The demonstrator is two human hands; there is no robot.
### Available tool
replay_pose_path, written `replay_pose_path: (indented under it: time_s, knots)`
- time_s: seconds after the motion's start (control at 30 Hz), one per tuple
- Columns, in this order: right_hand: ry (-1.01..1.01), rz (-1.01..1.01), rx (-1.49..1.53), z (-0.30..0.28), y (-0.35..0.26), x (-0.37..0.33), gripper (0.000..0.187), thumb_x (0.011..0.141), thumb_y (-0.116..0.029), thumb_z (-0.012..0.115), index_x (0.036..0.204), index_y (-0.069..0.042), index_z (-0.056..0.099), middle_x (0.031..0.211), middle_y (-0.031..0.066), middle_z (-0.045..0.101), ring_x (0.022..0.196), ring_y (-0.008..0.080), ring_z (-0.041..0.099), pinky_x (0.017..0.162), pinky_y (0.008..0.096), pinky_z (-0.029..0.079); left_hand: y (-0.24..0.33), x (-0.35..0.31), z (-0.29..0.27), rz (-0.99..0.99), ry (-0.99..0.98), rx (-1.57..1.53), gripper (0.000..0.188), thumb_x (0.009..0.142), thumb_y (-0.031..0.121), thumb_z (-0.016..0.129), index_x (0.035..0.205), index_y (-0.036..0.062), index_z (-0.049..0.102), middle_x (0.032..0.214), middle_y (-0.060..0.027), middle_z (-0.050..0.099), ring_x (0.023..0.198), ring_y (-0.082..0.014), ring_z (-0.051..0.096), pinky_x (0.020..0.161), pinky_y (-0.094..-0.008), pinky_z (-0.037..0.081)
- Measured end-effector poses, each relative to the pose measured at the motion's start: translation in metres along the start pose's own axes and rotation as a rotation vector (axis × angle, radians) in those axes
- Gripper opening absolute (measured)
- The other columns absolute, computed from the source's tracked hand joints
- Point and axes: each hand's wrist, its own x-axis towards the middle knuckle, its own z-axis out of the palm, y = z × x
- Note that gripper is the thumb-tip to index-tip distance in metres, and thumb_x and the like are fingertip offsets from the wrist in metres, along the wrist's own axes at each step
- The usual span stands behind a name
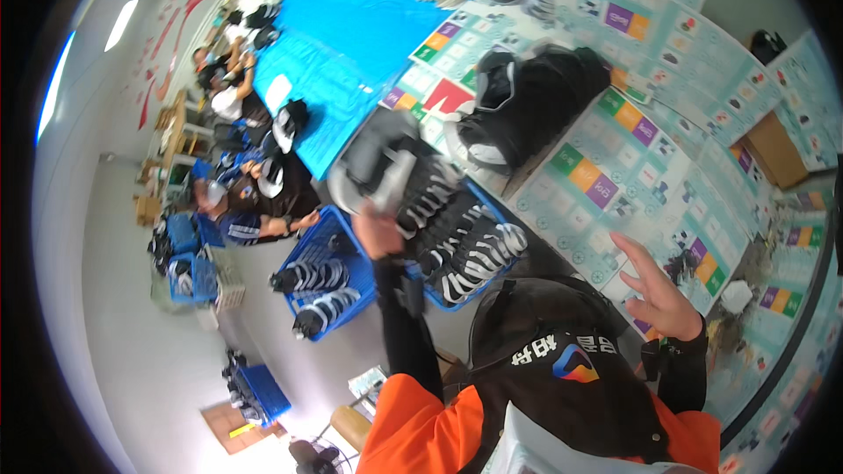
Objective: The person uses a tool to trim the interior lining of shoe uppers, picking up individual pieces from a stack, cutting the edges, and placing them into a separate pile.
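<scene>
Nearest the lens, at six o'clock, an orange and black garment (562,386) fills the lower edge, and both black-sleeved forearms rise out of it. At about ten o'clock from that chest the left hand (379,230) is raised over a blue plastic crate (492,211), its fingers closed around a grey and black shoe upper (378,162); the piece is lifted clear of the stack, seemingly so that it can be looked over or separated from the rest. Below it the crate is packed with black uppers bearing white stripes (457,233), lying in overlapping rows so that each can be drawn off the top. At three o'clock the right hand (657,288) hovers empty over the table, fingers spread wide and touching nothing, probably for balance. A heap of black shoe parts (527,105) lies on the tabletop at twelve o'clock, within reach. The table (606,175) itself is covered with pale printed sheets carrying coloured squares, and further off, at eleven o'clock, a bright blue cloth (351,44) covers a long bench where other people (255,202) sit working. On the grey floor at eight o'clock stands a second blue crate (334,285) with more striped uppers, with smaller crates beyond it. A pale wall with red decorations closes the room at ten o'clock.
</scene>
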Motion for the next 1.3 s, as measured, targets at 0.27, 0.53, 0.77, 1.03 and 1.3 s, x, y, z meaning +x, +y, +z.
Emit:
replay_pose_path:
  time_s: [0.27,0.53,0.77,1.03,1.3]
  knots:
    - [0.226,-0.001,-0.134,0.035,-0.015,0.034,0.075,0.094,-0.024,0.072,0.157,-0.010,0.034,0.161,0.0098,0.033,0.151,0.0272,0.031,0.119,0.0510,0.032,0.040,0.256,0.110,-0.154,-0.472,-0.641,0.065,0.094,0.042,0.073,0.138,0.0014,0.049,0.129,-0.0143,0.065,0.114,-0.0335,0.064,0.090,-0.0437,0.053]
    - [0.555,-0.055,-0.244,0.065,0.000,0.060,0.063,0.092,0.000,0.068,0.148,-0.008,0.041,0.150,0.0071,0.043,0.139,0.0224,0.046,0.105,0.0378,0.050,0.180,0.109,0.173,0.745,-0.337,0.103,0.024,0.077,0.023,0.081,0.098,0.0130,0.076,0.141,-0.0146,0.052,0.138,-0.0388,0.040,0.115,-0.0654,0.025]
    - [0.742,-0.129,0.081,0.036,0.047,0.064,0.056,0.088,0.011,0.061,0.139,-0.006,0.046,0.146,0.0068,0.044,0.138,0.0211,0.046,0.096,0.0331,0.051,0.233,0.115,0.061,0.738,-0.494,-0.448,0.018,0.089,0.021,0.073,0.092,0.0045,0.066,0.098,-0.0132,0.063,0.103,-0.0353,0.060,0.108,-0.0586,0.035]
    - [0.159,-0.346,0.487,0.048,0.010,0.035,0.094,0.088,-0.020,0.072,0.164,-0.010,0.017,0.166,0.0134,0.020,0.152,0.0324,0.027,0.115,0.0526,0.036,0.253,0.066,-0.043,0.135,-1.097,-0.922,0.030,0.101,0.027,0.065,0.096,-0.0024,0.063,0.074,0.0020,0.052,0.071,-0.0039,0.045,0.059,-0.0293,0.038]
    - [0.549,-0.694,-0.843,0.027,0.028,0.030,0.050,0.087,0.003,0.063,0.137,-0.002,0.059,0.139,0.0204,0.059,0.129,0.0416,0.056,0.108,0.0449,0.045,0.300,-0.022,-0.026,0.043,-1.399,-1.097,0.030,0.102,0.025,0.064,0.107,-0.0042,0.069,0.082,0.0037,0.060,0.081,-0.0034,0.051,0.073,-0.0257,0.046]
